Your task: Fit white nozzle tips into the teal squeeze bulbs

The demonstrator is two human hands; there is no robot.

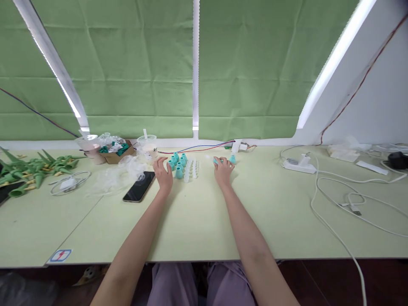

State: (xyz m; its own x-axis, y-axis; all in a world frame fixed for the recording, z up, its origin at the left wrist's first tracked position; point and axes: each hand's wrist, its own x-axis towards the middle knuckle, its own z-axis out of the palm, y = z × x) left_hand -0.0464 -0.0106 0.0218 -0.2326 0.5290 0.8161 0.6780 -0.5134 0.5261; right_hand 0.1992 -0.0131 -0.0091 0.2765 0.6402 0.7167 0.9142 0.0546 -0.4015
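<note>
Fingers of the left hand (164, 175) curve loosely apart, released, with the clustered turquoise pieces (179, 165) just to their right. The right hand (224, 171) arches palm-down, fingertips at a partly hidden turquoise piece (215, 161), grip impossible to tell; a turquoise cone (233, 159) stands just right of them.

Scene is shot from a single head-worn camera, faced forward and down. Table (197, 229) is viewed wide from just behind its near edge; left hand (163, 176) and right hand (223, 172) are caught mid-frame, green panels (248, 63) above, lap (174, 285) below.
</note>
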